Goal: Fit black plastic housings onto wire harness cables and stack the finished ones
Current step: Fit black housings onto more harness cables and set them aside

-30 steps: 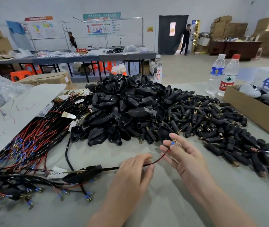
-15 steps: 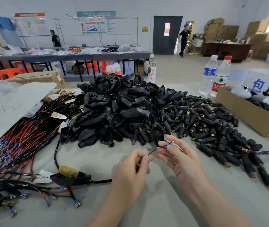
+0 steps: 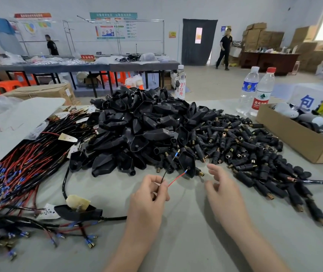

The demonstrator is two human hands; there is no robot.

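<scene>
Left hand (image 3: 148, 195) pinches red and black wires (image 3: 173, 178); right hand (image 3: 220, 185) open, empty, just beside housing pile (image 3: 137, 130). Advice: take nearest housing, keep wire ends together.

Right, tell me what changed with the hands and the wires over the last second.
The right hand let go of the red and black wires and drew off to the right, fingers open. The left hand keeps its grip on them, and their blue-tipped ends now stick up free. The housing already on the cable and the black pile stayed put.
</scene>
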